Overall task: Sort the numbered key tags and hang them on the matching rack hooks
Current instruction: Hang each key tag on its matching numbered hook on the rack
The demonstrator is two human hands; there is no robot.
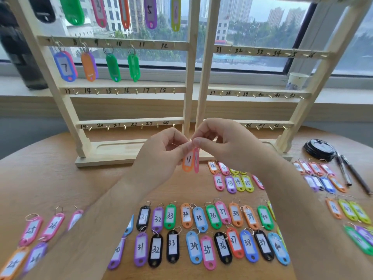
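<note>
Paired tags held up
The left hand [161, 153] and right hand [224, 143] pinch the tops of orange tag 11 [188, 161] and a pink tag [196, 161].

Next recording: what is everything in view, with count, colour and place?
racks: two, pale wood, table's far edge
hung tags: at least ten, mixed colours, left rack's upper rows
held tags: two, orange and pink, between the hands
loose tags: dozens, mixed colours, rows on table
pens: two, dark, table's right
disc: one, black, beside pens
cup: one, white, windowsill
table: one, brown wood
left hand: grips held tags
right hand: pinches their ring
</note>
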